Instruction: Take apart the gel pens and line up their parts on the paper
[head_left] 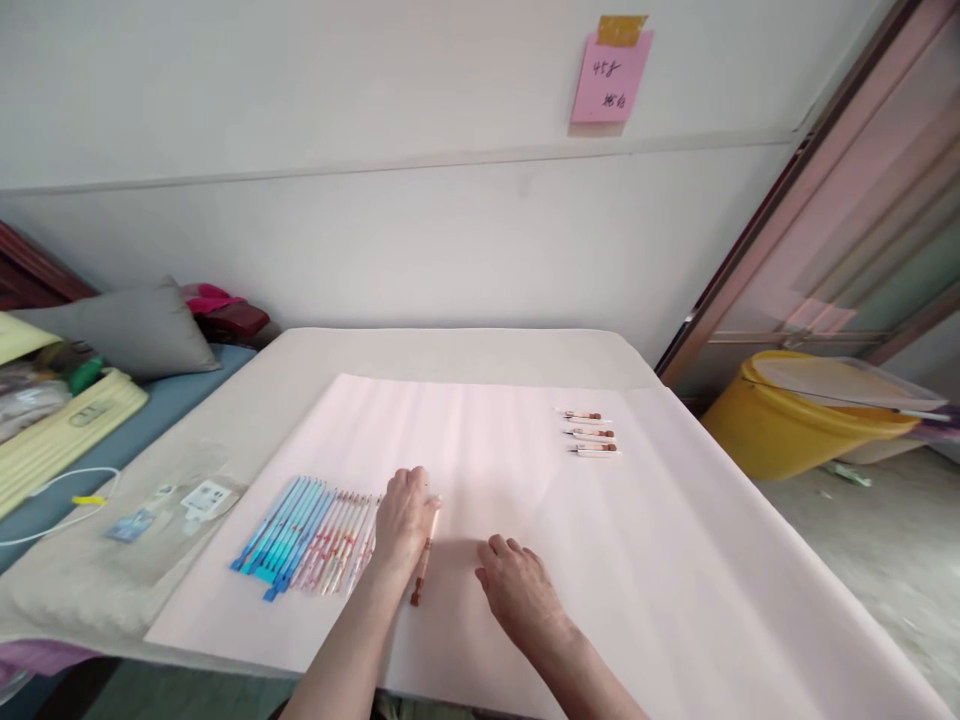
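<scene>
My left hand (pixel 405 515) is closed over the upper part of a brown-and-white pen (pixel 422 575). Its brown end points toward me, and my palm hides part of it. Left of that hand lies a row of several slim pens, with pink and white patterned pens (pixel 341 540) beside blue ones (pixel 289 530). The hand covers the row's right end. My right hand (pixel 519 585) rests low over the pale sheet, palm down, fingers loosely bent and slightly apart, holding nothing. Farther off at the right are three small groups of brown-and-white pens (pixel 592 434).
A pale pink sheet (pixel 645 580) covers most of the table. Clear plastic packaging (pixel 176 510) lies on the cloth at left. A grey cushion (pixel 142 325) sits beyond it. To the right stands a yellow bin (pixel 780 430); a pink note (pixel 611 80) is taped to the wall.
</scene>
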